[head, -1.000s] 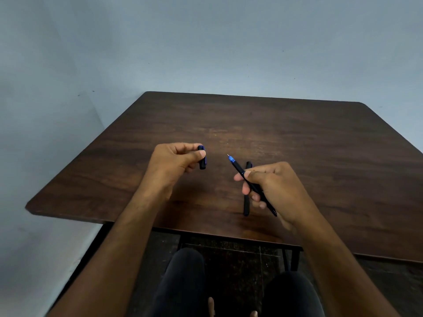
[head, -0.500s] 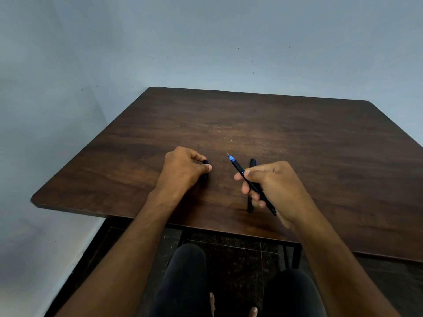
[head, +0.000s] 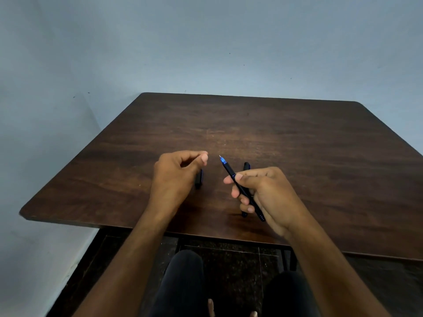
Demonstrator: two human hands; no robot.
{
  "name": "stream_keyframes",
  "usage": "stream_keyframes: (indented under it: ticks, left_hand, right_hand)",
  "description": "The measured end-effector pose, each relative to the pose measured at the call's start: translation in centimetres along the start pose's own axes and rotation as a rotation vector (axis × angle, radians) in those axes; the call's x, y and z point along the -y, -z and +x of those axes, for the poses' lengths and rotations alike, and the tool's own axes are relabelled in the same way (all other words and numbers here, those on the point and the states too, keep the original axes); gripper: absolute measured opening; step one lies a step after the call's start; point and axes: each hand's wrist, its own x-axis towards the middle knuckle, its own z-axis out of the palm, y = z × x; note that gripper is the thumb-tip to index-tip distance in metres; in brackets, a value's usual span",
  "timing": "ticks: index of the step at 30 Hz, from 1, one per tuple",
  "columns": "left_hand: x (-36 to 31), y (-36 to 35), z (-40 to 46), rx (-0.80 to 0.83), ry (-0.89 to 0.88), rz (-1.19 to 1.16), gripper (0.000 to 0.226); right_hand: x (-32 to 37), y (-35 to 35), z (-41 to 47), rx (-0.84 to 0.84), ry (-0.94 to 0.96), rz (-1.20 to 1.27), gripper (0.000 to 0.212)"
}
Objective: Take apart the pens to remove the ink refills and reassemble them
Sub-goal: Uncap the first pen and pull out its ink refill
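My right hand (head: 267, 193) grips an uncapped black pen (head: 231, 173) whose blue tip points up and to the left. Beneath that hand a second black pen (head: 246, 166) lies on the dark wooden table (head: 297, 145), mostly hidden by my fingers. My left hand (head: 176, 172) hovers just above the table with thumb and fingers loosely curled and nothing in them. The black pen cap (head: 199, 179) lies on the table right beside and partly under that hand.
The table stands against a pale blue wall (head: 206, 42), with its near edge close to my lap. My knees in dark trousers (head: 183, 282) and a dark tiled floor show below the table edge.
My left hand lowered the pen cap to the table, let go of it and lifted slightly. My right hand kept the uncapped pen almost still.
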Motion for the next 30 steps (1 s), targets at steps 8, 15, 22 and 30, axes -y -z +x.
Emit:
stream_keyframes:
  ticks: [8, 15, 22, 30]
  left_hand:
    - [-1.1, -1.9, -2.1, 0.358, 0.193, -0.545, 0.032]
    - [-1.0, -2.4, -1.6, 0.253, 0.196, -0.564, 0.039]
    - [-1.4, -2.8, -1.5, 0.161, 0.234, -0.614, 0.026]
    - [-1.4, -3.5, -1.6, 0.070, 0.283, -0.614, 0.030]
  right_hand:
    - [0.1, 0.4, 0.0, 0.121, -0.009, 0.098, 0.027]
    - [0.0, 1.2, 0.6, 0.131, 0.066, -0.010, 0.026]
    - [-0.1, 1.3, 1.3, 0.138, 0.130, -0.093, 0.025]
    - [-0.1, 1.4, 1.6, 0.130, 0.148, -0.148, 0.024]
